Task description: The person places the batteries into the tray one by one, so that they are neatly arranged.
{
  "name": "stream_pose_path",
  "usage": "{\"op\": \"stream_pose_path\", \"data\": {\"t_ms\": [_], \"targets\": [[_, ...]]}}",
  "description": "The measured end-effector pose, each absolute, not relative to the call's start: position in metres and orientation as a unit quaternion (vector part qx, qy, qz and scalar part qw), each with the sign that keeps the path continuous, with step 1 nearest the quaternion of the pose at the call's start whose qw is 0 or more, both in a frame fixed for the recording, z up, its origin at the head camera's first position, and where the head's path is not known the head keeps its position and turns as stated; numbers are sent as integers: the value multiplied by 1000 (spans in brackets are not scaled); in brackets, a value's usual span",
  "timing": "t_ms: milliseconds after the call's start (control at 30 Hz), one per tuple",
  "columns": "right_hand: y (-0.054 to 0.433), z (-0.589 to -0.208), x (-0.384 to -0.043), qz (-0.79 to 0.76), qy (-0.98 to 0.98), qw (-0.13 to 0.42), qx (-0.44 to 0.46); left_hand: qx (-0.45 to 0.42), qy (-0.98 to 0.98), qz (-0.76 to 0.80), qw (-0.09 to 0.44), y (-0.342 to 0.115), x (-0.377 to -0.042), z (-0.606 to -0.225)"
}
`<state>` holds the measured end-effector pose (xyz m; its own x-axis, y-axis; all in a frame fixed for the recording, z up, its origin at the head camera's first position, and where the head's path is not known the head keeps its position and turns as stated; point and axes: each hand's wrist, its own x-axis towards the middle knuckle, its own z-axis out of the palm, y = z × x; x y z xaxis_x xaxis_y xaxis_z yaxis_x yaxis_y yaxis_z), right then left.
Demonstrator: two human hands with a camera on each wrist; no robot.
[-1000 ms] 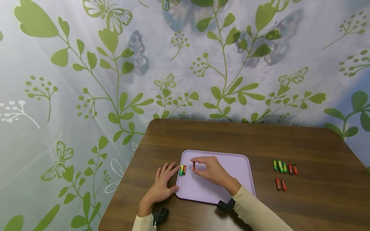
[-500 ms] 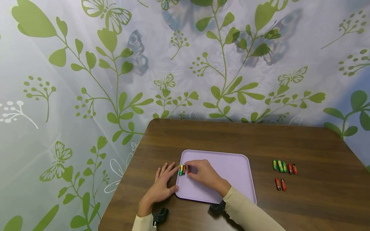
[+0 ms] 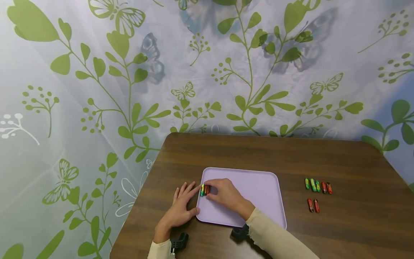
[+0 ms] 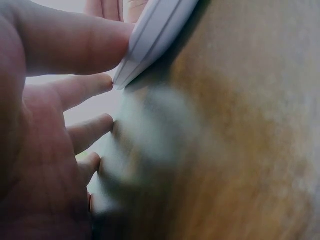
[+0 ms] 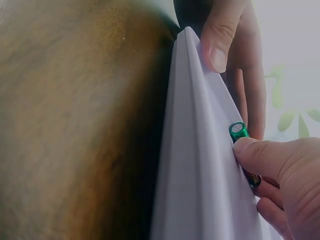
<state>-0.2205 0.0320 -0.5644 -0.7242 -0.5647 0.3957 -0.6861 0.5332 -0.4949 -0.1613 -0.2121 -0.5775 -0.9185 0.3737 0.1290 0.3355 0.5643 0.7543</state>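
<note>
On the left part of a lilac tray [image 3: 258, 189] a green battery [image 3: 202, 190] and a red-and-black battery [image 3: 205, 190] lie side by side. My right hand [image 3: 228, 196] pinches a red battery [image 3: 208, 190] at its ends, right beside that pair. In the right wrist view the green battery's end [image 5: 238, 130] shows next to the right thumb, and a dark battery end [image 5: 256, 179] peeks out below. My left hand [image 3: 181, 207] lies spread at the tray's left edge, its thumb [image 4: 80, 47] touching the rim.
To the right of the tray, several green batteries [image 3: 313, 185] and red batteries [image 3: 326, 187] lie in a row on the brown table [image 3: 258, 151]. Two more red batteries [image 3: 313, 205] lie nearer. A leaf-patterned cloth [image 3: 207, 72] hangs behind the table.
My right hand has moved left across the tray with the red battery, bringing it up beside the other two. The left hand has stayed in place.
</note>
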Motion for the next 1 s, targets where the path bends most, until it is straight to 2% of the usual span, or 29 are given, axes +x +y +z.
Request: {"op": "stream_pose_path", "data": {"t_ms": [167,300,433,700,1000], "targets": [[33,-563,-221,324,-871,100,356,195,894,401,41,-208,-159,-561],[36,-562,-222,330,-870,106,351,209,889,406,27,-210,-159,-564],[42,-560,-222,334,-868,102,353,201,889,409,40,-210,-160,-563],[68,-554,-224,330,-862,93,373,218,878,426,14,-215,-161,-580],[103,-548,-219,340,-859,85,373,216,875,433,14,-215,-162,-583]]}}
